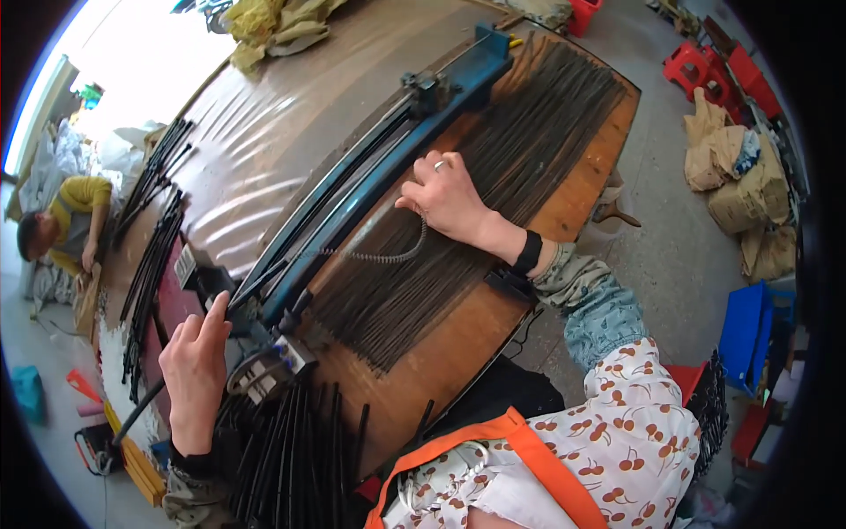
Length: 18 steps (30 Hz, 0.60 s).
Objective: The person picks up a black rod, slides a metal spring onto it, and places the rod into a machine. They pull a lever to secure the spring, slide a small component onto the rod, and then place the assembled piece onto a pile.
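Apparently, right hand [445, 196] palm-down over rods [520, 145]

a grey floor [652, 260] (lightly speckled) bears red stools [684, 62], opposite a bright opening [163, 70] leftward

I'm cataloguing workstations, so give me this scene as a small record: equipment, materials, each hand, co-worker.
Equipment: long blue metal machine on a brown wooden table
Materials: thin dark straight rods, spread beside the machine
Left hand: at the machine's near end; grip unclear
Right hand: curled, next to a grey coiled cord; grip unclear
Co-worker: person in a yellow top, at picture left
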Each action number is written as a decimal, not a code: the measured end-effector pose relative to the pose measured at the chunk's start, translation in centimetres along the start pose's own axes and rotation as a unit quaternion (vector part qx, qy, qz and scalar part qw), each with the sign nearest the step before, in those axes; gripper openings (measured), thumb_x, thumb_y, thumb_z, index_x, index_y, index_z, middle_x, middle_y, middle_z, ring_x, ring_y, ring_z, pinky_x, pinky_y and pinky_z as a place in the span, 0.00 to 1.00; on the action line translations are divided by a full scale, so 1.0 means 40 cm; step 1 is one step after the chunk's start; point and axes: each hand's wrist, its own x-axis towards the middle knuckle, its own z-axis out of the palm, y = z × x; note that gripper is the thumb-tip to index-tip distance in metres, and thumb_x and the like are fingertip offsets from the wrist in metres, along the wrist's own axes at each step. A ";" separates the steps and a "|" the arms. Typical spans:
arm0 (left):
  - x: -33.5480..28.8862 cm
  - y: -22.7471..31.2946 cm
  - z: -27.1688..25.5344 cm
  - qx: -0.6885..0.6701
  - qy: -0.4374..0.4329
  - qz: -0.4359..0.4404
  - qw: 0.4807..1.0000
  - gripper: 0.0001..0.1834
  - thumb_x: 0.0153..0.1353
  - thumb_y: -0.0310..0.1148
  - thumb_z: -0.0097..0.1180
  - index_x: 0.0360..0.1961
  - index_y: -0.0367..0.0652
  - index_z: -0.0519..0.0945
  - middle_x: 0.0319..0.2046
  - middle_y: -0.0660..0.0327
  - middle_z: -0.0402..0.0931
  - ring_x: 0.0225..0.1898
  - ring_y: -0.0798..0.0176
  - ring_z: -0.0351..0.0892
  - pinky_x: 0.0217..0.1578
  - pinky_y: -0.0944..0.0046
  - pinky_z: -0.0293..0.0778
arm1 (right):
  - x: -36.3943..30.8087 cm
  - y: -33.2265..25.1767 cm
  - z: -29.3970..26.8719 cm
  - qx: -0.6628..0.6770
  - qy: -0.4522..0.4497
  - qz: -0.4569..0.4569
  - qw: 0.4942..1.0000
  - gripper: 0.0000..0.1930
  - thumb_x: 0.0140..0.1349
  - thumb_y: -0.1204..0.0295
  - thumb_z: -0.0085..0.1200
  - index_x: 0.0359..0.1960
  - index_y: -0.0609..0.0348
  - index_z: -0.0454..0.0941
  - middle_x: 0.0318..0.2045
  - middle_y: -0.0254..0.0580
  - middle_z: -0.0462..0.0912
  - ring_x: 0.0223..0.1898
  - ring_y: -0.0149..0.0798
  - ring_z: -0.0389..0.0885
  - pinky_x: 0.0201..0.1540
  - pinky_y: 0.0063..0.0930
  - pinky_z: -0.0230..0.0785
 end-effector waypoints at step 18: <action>-0.260 -0.060 -0.032 0.036 0.037 -0.071 0.996 0.29 0.62 0.20 0.56 0.65 0.44 0.70 0.32 0.53 0.71 0.35 0.48 0.74 0.37 0.50 0.71 | 0.107 -0.311 -0.023 0.478 -0.020 -0.041 0.877 0.24 0.67 0.59 0.61 0.60 0.59 0.78 0.24 0.40 0.80 0.29 0.36 0.80 0.36 0.30 0.74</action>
